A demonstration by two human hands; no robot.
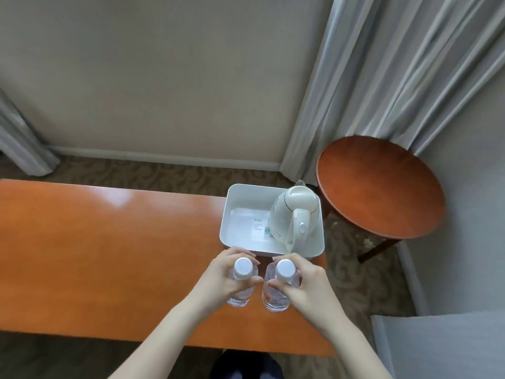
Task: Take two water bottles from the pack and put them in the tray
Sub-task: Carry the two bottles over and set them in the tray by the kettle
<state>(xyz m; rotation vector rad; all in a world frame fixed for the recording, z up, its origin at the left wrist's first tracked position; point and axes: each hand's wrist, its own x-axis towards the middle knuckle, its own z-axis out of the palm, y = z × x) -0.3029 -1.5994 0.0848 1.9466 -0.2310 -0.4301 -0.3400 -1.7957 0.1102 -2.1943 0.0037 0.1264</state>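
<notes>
I take this for a hotel guest room: patterned carpet [153, 173], long grey curtains [382, 77], a polished wooden table [109, 255] carrying a white tray [226, 214] with an electric kettle [293, 217], and a round side table [379, 187].
</notes>
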